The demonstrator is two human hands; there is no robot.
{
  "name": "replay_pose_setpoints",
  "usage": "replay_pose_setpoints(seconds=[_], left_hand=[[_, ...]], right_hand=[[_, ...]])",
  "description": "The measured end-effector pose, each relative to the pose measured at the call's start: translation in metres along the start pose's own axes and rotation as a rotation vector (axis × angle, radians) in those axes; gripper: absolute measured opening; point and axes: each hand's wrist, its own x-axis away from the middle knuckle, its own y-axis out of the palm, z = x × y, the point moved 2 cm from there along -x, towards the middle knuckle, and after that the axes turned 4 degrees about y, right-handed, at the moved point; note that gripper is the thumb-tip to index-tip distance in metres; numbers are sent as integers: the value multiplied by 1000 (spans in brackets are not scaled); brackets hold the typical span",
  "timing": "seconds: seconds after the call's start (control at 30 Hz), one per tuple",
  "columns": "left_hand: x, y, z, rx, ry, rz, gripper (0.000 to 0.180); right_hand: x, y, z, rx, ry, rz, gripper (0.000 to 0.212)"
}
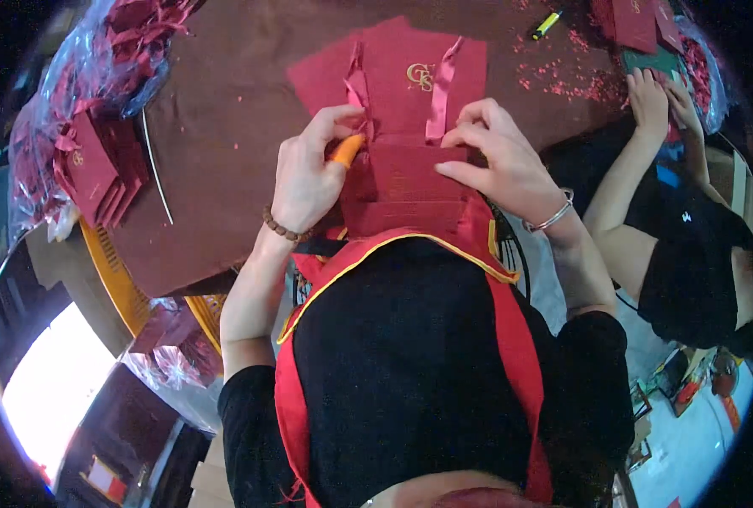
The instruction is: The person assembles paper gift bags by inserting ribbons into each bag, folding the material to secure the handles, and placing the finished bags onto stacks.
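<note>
In front of me lies a flat, dark red paper bag (410, 173) with a fold across it; ribbon handles, the left ribbon (357, 85) and the pink right ribbon (441, 93), stretch away from it over more red sheets. My left hand (309, 173) is closed at the bag's left edge, beside the left ribbon's lower end. An orange finger cover (347, 151) sits on one of its digits. At the bag's right side, my right hand (508, 157) has bent fingers, its index finger and thumb apart. Both tips rest near the bag's surface, the index fingertip close to the pink ribbon's end.
Loose red sheets (326, 78) fan out beyond the bag. Stacked red bags (93, 173) and plastic-wrapped bundles (97, 63) line the left edge. A yellow marker-like object (547, 25) lies near red scraps (575, 63). To the right, a co-worker's hands (650, 102) handle something.
</note>
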Motion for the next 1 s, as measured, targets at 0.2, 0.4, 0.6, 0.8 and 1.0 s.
replay_pose_setpoints(seconds=[0.2,0.4,0.6,0.8,1.0], left_hand=[[-4,-8,-10,65,-23,-13,33],[-17,-15,-32,223,-52,-15,25],[-18,-20,-20,-220,497,164,35],[-4,-9,7,-154,454,115,32],[-4,10,13,-275,426,161,27]], right_hand=[[-4,14,-3,-292,256,-96,27],[-28,24,0,-506,590,-98,21],[-38,20,-2,-620,624,-23,20],[-39,23,-2,-718,572,49,26],[-28,29,4,-589,480,8,26]])
